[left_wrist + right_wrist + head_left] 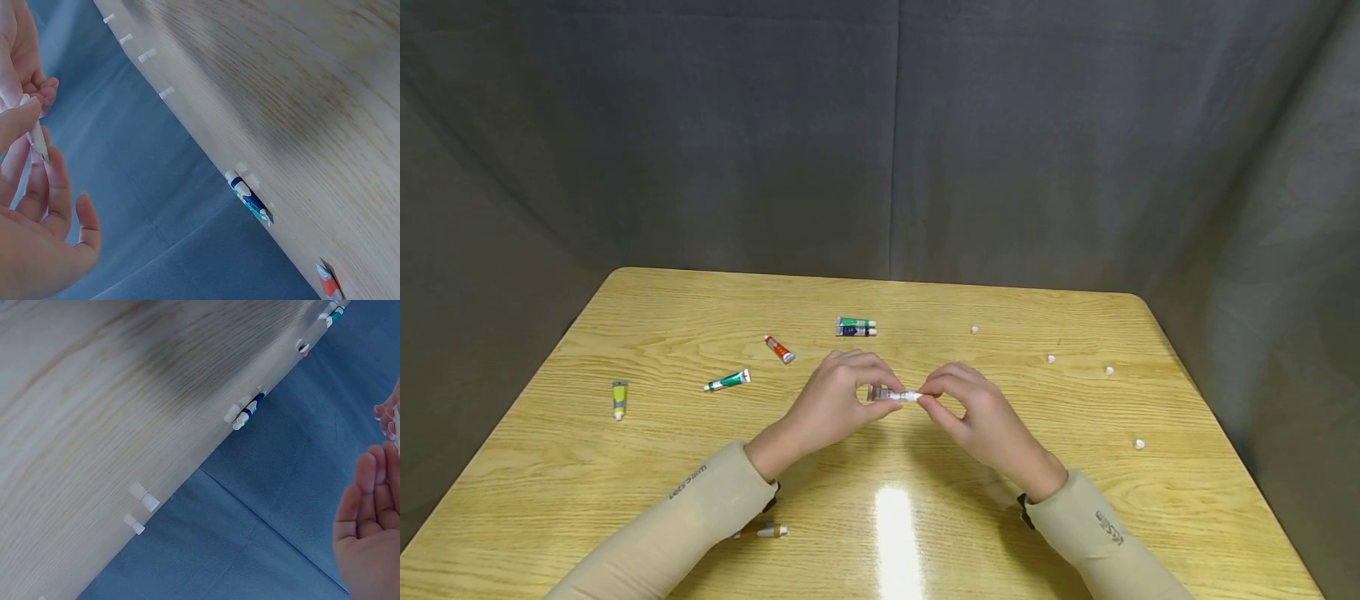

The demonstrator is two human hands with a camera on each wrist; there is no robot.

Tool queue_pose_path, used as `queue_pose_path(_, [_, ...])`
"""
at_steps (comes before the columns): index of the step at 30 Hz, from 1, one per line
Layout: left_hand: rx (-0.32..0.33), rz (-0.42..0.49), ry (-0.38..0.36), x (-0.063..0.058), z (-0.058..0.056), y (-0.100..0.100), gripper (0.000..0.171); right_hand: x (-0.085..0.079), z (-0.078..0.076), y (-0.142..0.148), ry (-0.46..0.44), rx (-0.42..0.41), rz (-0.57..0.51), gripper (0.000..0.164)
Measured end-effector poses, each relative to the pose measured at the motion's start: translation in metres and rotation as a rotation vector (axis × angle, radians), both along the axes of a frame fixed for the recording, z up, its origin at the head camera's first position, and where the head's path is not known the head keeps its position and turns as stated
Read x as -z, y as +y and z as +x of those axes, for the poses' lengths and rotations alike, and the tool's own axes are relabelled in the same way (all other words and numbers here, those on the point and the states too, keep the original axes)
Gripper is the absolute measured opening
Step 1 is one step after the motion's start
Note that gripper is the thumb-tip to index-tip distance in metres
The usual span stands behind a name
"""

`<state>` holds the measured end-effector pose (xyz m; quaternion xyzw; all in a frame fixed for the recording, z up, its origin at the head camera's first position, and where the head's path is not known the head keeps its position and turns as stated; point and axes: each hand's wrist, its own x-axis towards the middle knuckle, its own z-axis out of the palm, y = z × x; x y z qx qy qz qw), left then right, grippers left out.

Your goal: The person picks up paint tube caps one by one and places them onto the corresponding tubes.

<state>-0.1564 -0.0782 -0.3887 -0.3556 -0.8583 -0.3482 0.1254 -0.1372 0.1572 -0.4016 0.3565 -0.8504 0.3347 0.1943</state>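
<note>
At the head view's centre, the left hand (838, 396) pinches a silvery tube (890, 395), the right hand (988, 417) its white end (917, 397). White caps (1109, 371) lie at right.

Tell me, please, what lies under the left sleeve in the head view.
A brown tube lies there, partly hidden by the left sleeve, its white tip showing. The sleeve covers its other end; whatever else is beneath cannot be seen.

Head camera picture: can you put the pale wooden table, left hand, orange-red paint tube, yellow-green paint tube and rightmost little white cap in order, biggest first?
1. Pale wooden table
2. Left hand
3. Orange-red paint tube and yellow-green paint tube: too alike to rank
4. Rightmost white cap
</note>
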Motion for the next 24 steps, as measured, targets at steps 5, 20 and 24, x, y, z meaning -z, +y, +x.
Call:
queue_pose_path(5, [-0.006,-0.008,0.001,0.0000,0.0002,-0.0003,0.015,0.0005,0.0001,0.0013,0.000,0.016,0.021,0.015])
queue_pose_path(20, [0.006,0.014,0.005,0.0022,0.0005,0.0004,0.015,0.0005,-0.0010,-0.0002,0.067,0.002,0.029,0.017])
queue_pose_path(24, [0.008,0.016,0.022,0.0005,0.0012,0.0010,0.015,-0.0003,-0.0007,-0.0006,0.052,0.007,0.033,0.013])
